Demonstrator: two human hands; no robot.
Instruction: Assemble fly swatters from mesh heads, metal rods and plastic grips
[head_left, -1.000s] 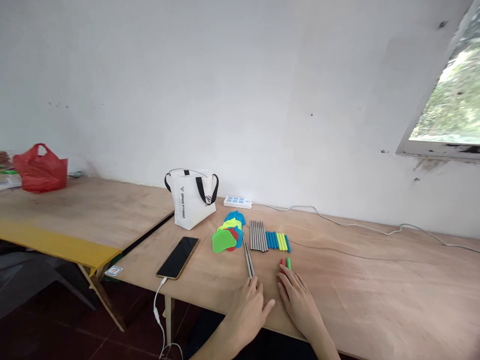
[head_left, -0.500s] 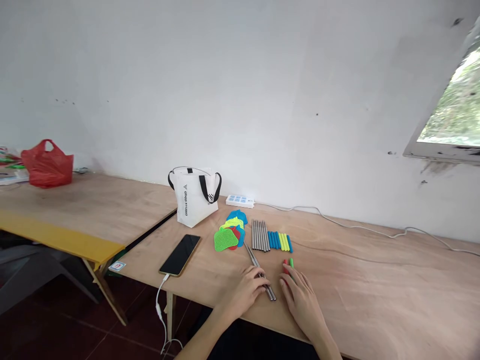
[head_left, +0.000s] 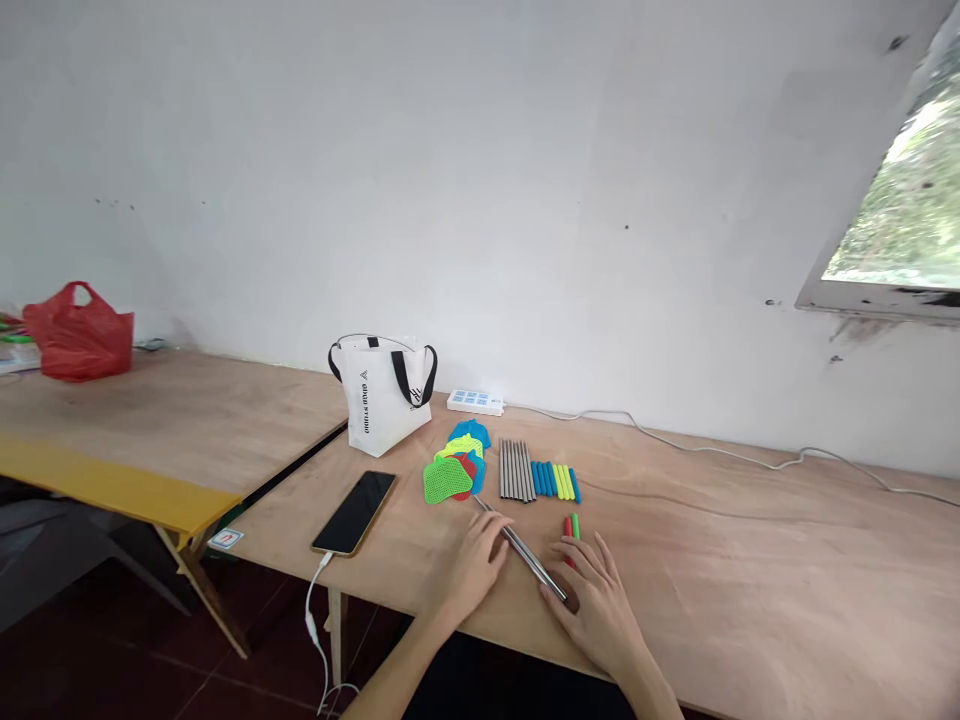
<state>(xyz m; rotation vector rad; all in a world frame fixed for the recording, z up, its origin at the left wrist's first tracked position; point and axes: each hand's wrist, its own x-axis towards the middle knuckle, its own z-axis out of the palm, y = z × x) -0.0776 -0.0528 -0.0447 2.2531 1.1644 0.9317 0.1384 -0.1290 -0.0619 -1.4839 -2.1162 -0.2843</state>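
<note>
A pair of thin metal rods [head_left: 529, 555] lies slantwise near the table's front edge. My left hand [head_left: 474, 562] has its curled fingers at their far end. At the near end, the thumb and fingers of my right hand [head_left: 598, 600] close about the rods. Beyond my right fingertips are a red sleeve [head_left: 568, 525] and a green sleeve [head_left: 576, 524], partly covered by that hand. A row of several metal rods [head_left: 516, 472] lies farther back, beside several blue and yellow sleeves [head_left: 555, 480]. Left of them, perforated plastic fly swatter heads [head_left: 448, 480] overlap in green, red, blue and yellow.
A phone [head_left: 355, 512] with a white cable lies on the left. Behind it stands a white bag [head_left: 382, 405] with black handles. A power strip [head_left: 475, 402] sits by the wall, its cord running right. A red plastic bag [head_left: 81, 335] rests on the adjoining table.
The pair of rods has turned, its near end swinging right toward my right hand. My left hand has moved left and toward their far end; my right thumb has moved onto the near end.
</note>
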